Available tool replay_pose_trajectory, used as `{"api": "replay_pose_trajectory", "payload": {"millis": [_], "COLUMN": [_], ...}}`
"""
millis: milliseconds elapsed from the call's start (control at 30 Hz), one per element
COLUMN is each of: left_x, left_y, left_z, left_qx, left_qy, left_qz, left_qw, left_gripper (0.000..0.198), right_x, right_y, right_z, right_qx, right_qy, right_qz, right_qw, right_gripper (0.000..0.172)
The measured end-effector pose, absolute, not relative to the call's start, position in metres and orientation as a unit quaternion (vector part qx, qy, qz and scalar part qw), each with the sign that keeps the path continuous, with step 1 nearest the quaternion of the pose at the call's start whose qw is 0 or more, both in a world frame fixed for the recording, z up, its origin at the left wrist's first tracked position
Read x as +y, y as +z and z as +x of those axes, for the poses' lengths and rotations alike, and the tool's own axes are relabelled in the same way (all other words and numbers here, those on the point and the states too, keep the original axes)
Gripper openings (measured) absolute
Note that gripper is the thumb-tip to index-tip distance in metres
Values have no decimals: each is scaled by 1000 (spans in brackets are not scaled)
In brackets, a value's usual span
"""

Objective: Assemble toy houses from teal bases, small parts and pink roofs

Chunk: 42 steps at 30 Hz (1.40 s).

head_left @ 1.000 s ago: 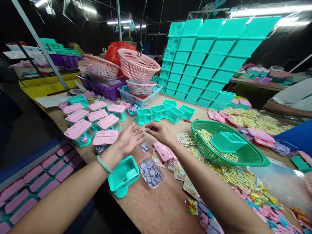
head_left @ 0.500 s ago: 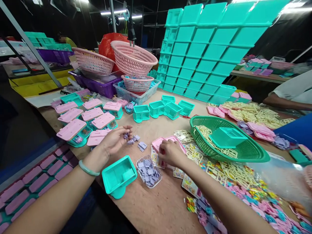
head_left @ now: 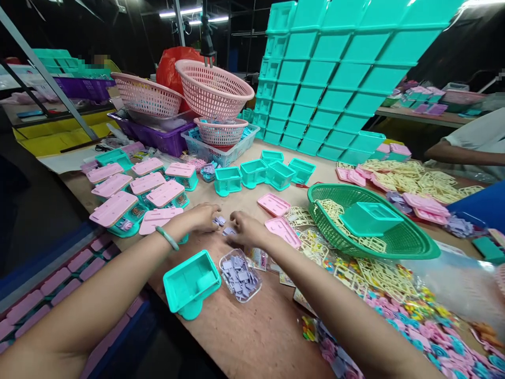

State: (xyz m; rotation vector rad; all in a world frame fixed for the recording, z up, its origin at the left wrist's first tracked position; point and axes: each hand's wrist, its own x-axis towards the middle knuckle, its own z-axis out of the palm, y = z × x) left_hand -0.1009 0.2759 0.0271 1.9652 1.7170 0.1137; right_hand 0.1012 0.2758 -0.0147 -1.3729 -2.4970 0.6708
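Note:
My left hand (head_left: 204, 217), a green bangle on its wrist, reaches over the table with curved fingers apart. Small purple plastic pieces (head_left: 220, 220) lie right at its fingertips. From the other side my right hand (head_left: 248, 230) comes in, thumb and forefinger spread beside another purple piece (head_left: 229, 231); whether they touch it I cannot tell. Nearer to me stand a clear tub (head_left: 258, 291) of purple pieces and an open teal box (head_left: 177, 287). Two pink plastic panels, one farther back (head_left: 274, 204) and one closer (head_left: 283, 231), lie right of my right hand.
Pink-topped teal boxes (head_left: 114, 208) cluster at left. Open teal boxes (head_left: 228, 180) stand behind my hands, before a tall teal stack (head_left: 311, 95). A green basket (head_left: 414, 239) and loose small parts (head_left: 430, 337) fill the right. Another person's arm (head_left: 457, 151) rests at far right.
My right hand has left the pink panels and moved left to the purple pieces. My left hand has shifted slightly right, its palm now turned more downward.

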Motion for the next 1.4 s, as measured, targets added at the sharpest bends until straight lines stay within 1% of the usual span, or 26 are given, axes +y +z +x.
{"api": "replay_pose_trajectory", "payload": {"millis": [33, 100, 133, 200, 300, 333, 400, 467, 600, 700, 833, 933, 1000, 1100, 1200, 1267, 1333, 1400], "left_x": [280, 288, 292, 299, 301, 300, 297, 295, 297, 300, 294, 281, 271, 261, 260, 261, 263, 266], "left_y": [25, 23, 22, 22, 21, 19, 13, 4, -6, 2, 26, 41, 43, 39, 32, 29, 27, 25], "left_z": [-99, -99, -100, -104, -112, -112, -109, -104, -97, -101, -111, -115, -117, -119, -114, -105, -94, -86], "left_qx": [628, 621, 621, 624, 619, 616, 611, 609, 603, 588, 546, 513, 501, 497, 497, 493, 483, 475], "left_qy": [27, 7, 5, 18, 58, 73, 106, 142, 217, 282, 382, 428, 436, 435, 429, 408, 386, 385], "left_qz": [732, 737, 736, 730, 722, 718, 703, 678, 609, 544, 448, 388, 359, 326, 297, 280, 267, 254], "left_qw": [262, 266, 270, 279, 304, 317, 348, 385, 467, 528, 596, 635, 656, 677, 693, 715, 739, 750], "left_gripper": [41, 23, 20, 23, 22, 21, 19, 15, 16, 16, 15, 18, 19, 19, 22, 28, 37, 36], "right_x": [272, 273, 277, 286, 297, 299, 300, 299, 296, 292, 286, 284, 284, 284, 280, 278, 281, 292], "right_y": [-19, -23, -23, -22, -18, -17, -16, -17, -19, -21, -19, -14, -11, -10, -14, -15, -13, -11], "right_z": [94, 90, 93, 105, 126, 130, 136, 138, 142, 142, 131, 120, 116, 116, 115, 109, 98, 86], "right_qx": [-850, -844, -836, -816, -772, -753, -710, -668, -611, -598, -606, -593, -580, -572, -583, -598, -625, -685], "right_qy": [248, 282, 299, 339, 429, 464, 529, 578, 631, 639, 640, 669, 688, 690, 655, 616, 576, 494], "right_qz": [-453, -443, -445, -449, -441, -435, -423, -413, -403, -403, -392, -368, -351, -344, -355, -361, -361, -387], "right_qw": [106, 112, 118, 134, 159, 170, 195, 222, 258, 268, 263, 257, 260, 280, 324, 363, 384, 370], "right_gripper": [45, 37, 31, 24, 11, 11, 21, 27, 29, 23, 17, 23, 29, 34, 39, 40, 36, 30]}}
